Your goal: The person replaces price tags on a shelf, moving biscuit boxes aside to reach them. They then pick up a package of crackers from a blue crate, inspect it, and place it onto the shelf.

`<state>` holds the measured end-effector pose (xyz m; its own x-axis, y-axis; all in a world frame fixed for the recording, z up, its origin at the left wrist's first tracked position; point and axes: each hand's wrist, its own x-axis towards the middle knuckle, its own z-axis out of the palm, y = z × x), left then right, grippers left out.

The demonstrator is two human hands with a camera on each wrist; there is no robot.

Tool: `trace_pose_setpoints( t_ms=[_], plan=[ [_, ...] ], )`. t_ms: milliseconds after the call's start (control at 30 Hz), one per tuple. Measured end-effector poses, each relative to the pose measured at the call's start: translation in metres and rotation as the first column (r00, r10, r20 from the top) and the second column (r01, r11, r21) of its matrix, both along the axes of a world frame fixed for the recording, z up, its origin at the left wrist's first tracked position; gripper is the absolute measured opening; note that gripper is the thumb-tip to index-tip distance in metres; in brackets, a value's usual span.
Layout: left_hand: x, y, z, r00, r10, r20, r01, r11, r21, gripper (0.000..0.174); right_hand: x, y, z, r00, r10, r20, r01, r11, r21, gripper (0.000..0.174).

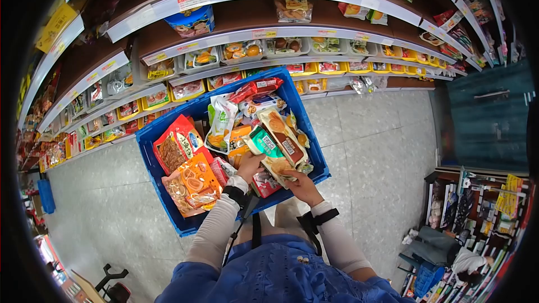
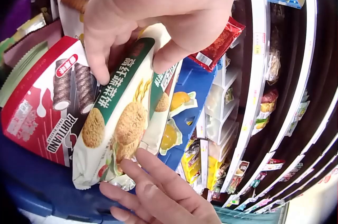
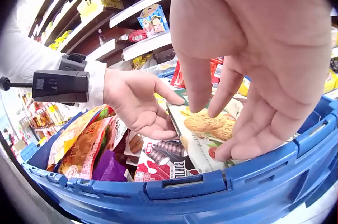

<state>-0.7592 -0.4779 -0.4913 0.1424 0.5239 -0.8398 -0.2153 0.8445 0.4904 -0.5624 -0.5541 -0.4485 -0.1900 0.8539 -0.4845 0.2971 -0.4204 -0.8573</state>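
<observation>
A cream-and-green biscuit packet (image 2: 127,124) lies tilted among the goods in a blue crate (image 3: 253,174). My left hand (image 1: 250,167) grips it from above, thumb on one side and fingers on the other, as the left wrist view shows. At the packet's near end is my right hand (image 1: 303,188), its loosely extended fingers (image 2: 153,192) touching the edge. A second, similar packet (image 2: 165,89) stands right behind. Beside them is a red-and-white Portland box (image 2: 47,102) with chocolate rolls pictured on it.
An orange snack bag (image 1: 193,185) and a red bag (image 1: 175,145) fill the crate's left side; a white-and-green pouch (image 1: 220,123) lies further back. Stocked shelves (image 1: 236,31) curve beyond the crate. Grey tiled floor (image 1: 376,151) surrounds it. Another person (image 1: 466,261) is at lower right.
</observation>
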Motion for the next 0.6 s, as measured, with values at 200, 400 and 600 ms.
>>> trace_pose_setpoints(
  t_ms=[200, 400, 600],
  plan=[
    [0.001, -0.007, -0.007, 0.999, 0.007, -0.044, -0.004, 0.997, 0.08, 0.025, -0.001, -0.002, 0.006, 1.0, -0.021, 0.018, 0.022, 0.999, -0.031, 0.034],
    [0.0, -0.009, -0.012, 1.0, -0.012, -0.015, 0.013, 0.995, 0.1, 0.031, -0.002, -0.003, 0.002, 0.999, -0.025, 0.035, 0.026, 0.999, -0.022, 0.032],
    [0.0, -0.016, -0.001, 0.997, -0.001, -0.076, 0.015, 0.983, 0.183, 0.03, -0.003, -0.003, 0.006, 1.0, -0.013, 0.022, 0.013, 1.0, 0.006, 0.031]
  ],
)
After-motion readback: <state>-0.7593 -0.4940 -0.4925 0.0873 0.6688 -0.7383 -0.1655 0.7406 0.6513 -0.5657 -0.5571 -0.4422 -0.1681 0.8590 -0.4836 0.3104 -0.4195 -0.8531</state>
